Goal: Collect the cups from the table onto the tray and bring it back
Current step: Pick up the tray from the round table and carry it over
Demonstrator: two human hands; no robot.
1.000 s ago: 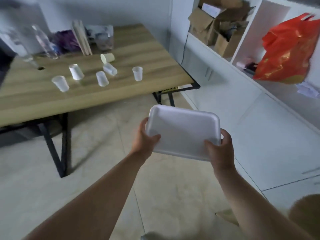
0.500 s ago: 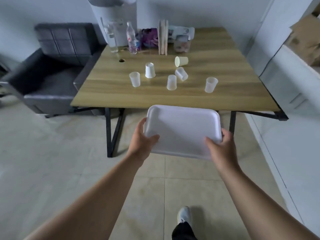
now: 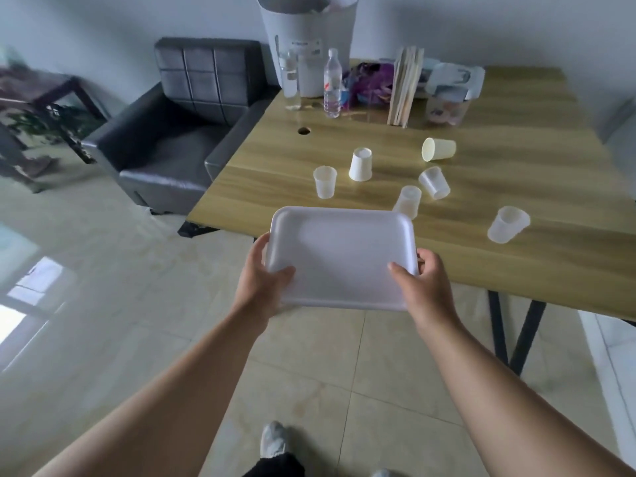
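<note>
I hold an empty white foam tray (image 3: pixel 344 256) in front of me, its far end over the near edge of the wooden table (image 3: pixel 516 215). My left hand (image 3: pixel 265 280) grips its near left corner and my right hand (image 3: pixel 423 287) its near right corner. Several cups sit on the table: a clear upright one (image 3: pixel 325 182), a white upside-down one (image 3: pixel 360 164), a cream one on its side (image 3: pixel 438 149), a clear tipped one (image 3: pixel 434 182), a clear one (image 3: pixel 407 200) just past the tray, and a clear one (image 3: pixel 508 224) at right.
At the table's back stand water bottles (image 3: pixel 332 88), a white bucket (image 3: pixel 308 43), a bundle of wooden sticks (image 3: pixel 405 86) and bags. A dark leather armchair (image 3: pixel 179 129) sits left of the table. Black table legs (image 3: pixel 516 335) are at right. Tiled floor lies below me.
I have turned toward the table and walked closer; it now looms larger and the tray reaches over its near edge. Both hands keep the same grip on the tray.
</note>
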